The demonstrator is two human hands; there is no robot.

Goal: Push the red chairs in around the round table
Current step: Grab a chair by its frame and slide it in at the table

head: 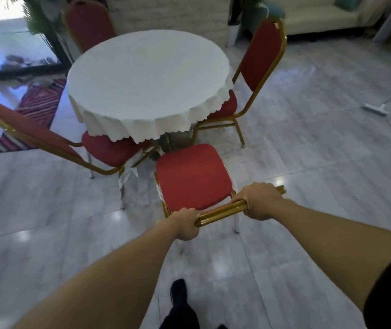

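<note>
A round table under a white scalloped cloth stands ahead. Directly before me is a red chair with a gold frame, its seat just short of the cloth's edge. My left hand and my right hand both grip the top rail of its backrest. A second red chair at the left has its seat partly under the cloth. A third chair sits at the right with its seat partly tucked in. A fourth chair stands behind the table.
Glossy grey floor tiles surround the table. A striped rug lies at the left near a glass door. A white floor tool with a cord lies at the right. A pale sofa and potted plants stand at the back. My dark shoe is below.
</note>
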